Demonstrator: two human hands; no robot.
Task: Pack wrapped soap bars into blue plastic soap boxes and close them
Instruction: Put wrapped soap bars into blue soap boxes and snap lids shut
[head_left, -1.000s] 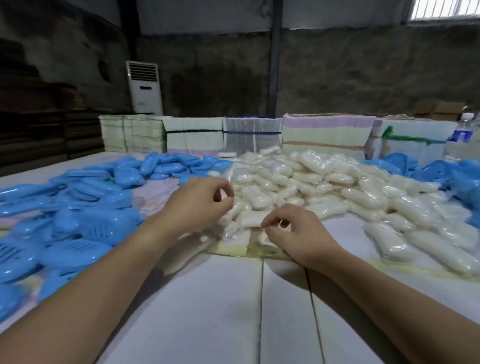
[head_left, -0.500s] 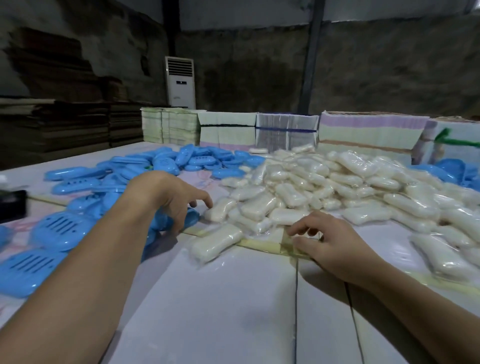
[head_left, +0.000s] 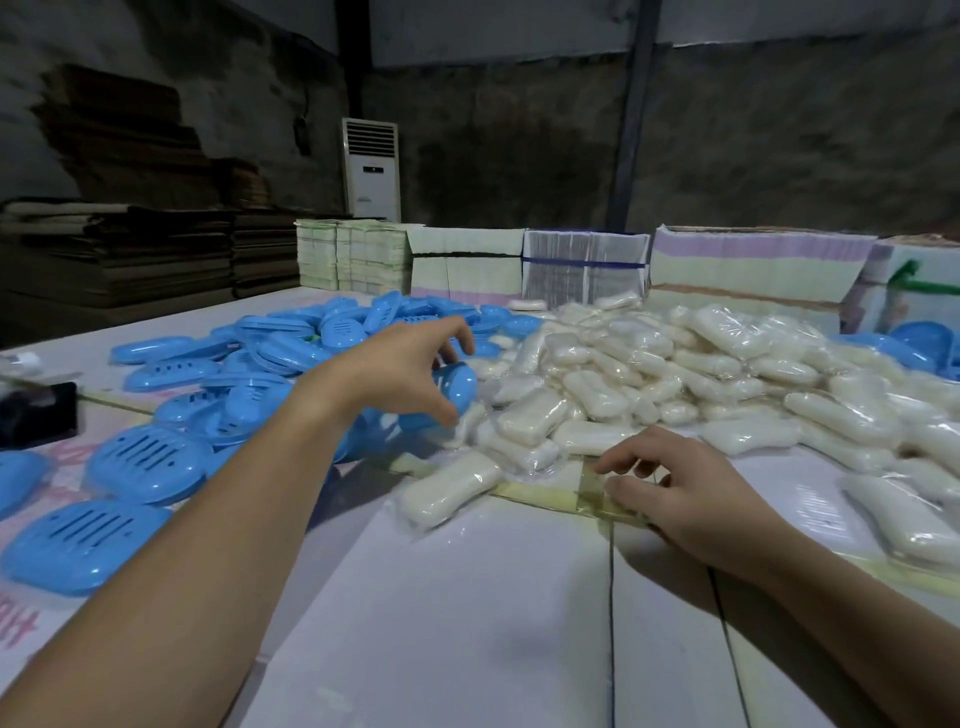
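Bench (head_left: 467, 623), white board surface, carries stock in two masses so each hand has its own supply within reach. Soap-bar heap (head_left: 701, 374), clear-wrapped, white, spreads from 12 to 3 o'clock of the working area. Soap-box pile (head_left: 291, 343), blue plastic, slotted lids up, lies from 9 to 11 o'clock, its near boxes touching the heap's edge. Carton stacks (head_left: 753, 260) line the far side at 12 o'clock, judged reserve packaging.

Left hand (head_left: 400, 369), arm stretched forward toward 11 o'clock, palm down, fingers and thumb curled round one blue box (head_left: 460, 384) at the seam between pile and heap; likely the box chosen for filling. Right hand (head_left: 691, 493), at 2 o'clock, low on the bench, fingers loosely bent, tips on the taped board joint just beside the nearest bars; it holds nothing visible. Single wrapped bar (head_left: 447, 491) lies loose at 12 o'clock, between the hands, apart from both, probably the easiest bar to take.
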